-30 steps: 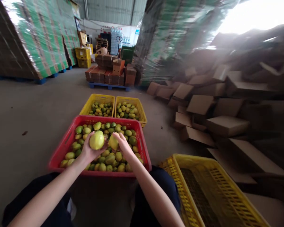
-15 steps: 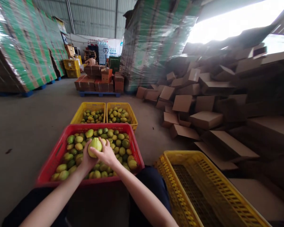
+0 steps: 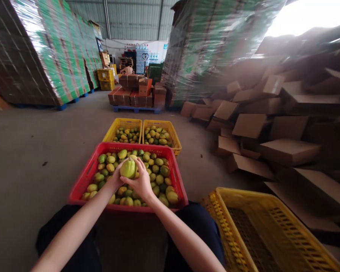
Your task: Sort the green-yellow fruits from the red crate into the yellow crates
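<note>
Between my two hands is a yellow-green fruit that looks like a papaya (image 3: 128,168), its stem end pointing up. My left hand (image 3: 117,176) cups its left side. My right hand (image 3: 142,180) closes on its right side, thumb low in front and fingers over the top. Another pale fruit (image 3: 133,156) shows just behind it; whether my fingers touch that one I cannot tell. Below both hands stands a red crate (image 3: 179,177) filled with similar green and yellow fruit (image 3: 159,179), partly hidden by my forearms.
Two yellow crates (image 3: 143,132) of the same fruit stand beyond the red one. A yellow crate (image 3: 221,204) is at my right knee. Flattened and open cardboard boxes (image 3: 249,124) pile up on the right. Wrapped pallet stacks (image 3: 59,49) and a distant person (image 3: 127,69) are farther back.
My view has swung left, so the scene sits farther right. Both hands still hold the papaya, which has been turned so its stem end shows at the top.
</note>
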`<state>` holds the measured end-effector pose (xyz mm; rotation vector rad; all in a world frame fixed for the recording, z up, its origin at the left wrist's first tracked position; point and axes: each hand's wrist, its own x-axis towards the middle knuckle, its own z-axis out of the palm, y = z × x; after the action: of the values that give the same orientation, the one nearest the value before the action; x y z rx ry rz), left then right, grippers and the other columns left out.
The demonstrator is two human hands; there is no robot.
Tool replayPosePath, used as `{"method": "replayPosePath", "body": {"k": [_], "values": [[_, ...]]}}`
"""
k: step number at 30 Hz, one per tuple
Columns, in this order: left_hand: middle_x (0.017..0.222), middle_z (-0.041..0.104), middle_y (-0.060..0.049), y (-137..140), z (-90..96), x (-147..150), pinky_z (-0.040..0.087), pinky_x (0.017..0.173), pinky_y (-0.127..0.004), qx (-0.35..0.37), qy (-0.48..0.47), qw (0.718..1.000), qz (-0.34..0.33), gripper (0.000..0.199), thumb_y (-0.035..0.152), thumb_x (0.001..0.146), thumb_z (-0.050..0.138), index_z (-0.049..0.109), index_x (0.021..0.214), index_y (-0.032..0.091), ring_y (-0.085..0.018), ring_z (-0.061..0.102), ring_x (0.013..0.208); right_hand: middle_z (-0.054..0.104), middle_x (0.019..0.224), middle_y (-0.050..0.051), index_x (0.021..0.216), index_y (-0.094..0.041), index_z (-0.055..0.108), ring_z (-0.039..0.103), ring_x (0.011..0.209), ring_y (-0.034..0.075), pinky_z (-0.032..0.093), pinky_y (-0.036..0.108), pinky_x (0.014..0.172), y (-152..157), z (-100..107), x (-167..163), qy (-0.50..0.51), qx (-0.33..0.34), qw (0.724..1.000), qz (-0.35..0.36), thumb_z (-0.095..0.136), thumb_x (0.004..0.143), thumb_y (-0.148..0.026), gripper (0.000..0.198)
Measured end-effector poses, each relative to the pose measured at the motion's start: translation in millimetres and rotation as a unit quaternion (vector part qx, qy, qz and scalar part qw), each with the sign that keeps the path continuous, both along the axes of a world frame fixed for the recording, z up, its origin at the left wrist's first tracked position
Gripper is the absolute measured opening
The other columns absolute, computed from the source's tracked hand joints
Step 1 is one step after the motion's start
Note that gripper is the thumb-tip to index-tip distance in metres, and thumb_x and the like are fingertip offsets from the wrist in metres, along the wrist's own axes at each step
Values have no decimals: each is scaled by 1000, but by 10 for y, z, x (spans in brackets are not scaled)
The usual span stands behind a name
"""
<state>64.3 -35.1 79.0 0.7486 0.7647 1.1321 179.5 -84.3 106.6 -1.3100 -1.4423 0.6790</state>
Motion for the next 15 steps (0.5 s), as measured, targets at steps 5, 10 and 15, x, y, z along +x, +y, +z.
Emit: {"method": "replayPosePath", "body": {"k": [5, 10, 15], "values": [[103, 71, -7, 139, 171, 166, 56, 88, -37, -7, 8, 1000, -19, 43, 42, 67, 79, 65, 102, 19, -27, 67, 104, 71, 105, 6, 132, -24, 53, 69, 89, 23, 59, 35, 74, 51, 82, 138, 73, 39, 996, 22, 80, 67, -42, 73], [104, 68, -5, 231, 247, 103, 56, 81, -32, 101, 95, 988, 74, 57, 52, 62, 82, 61, 105, 22, -21, 67, 94, 68, 114, 8, 123, -22, 56, 67, 97, 25, 57, 39, 84, 145, 279, 466, 31, 74, 996, -48, 80, 65, -35, 65], [111, 63, -6, 183, 400, -15, 53, 84, -31, 334, 218, 910, 111, 61, 41, 59, 88, 60, 110, 23, -21, 63, 99, 67, 118, 9, 119, -22, 56, 63, 107, 28, 51, 45, 94, 204, 269, 625, -52, 128, 987, -82, 77, 66, -25, 57]]}}
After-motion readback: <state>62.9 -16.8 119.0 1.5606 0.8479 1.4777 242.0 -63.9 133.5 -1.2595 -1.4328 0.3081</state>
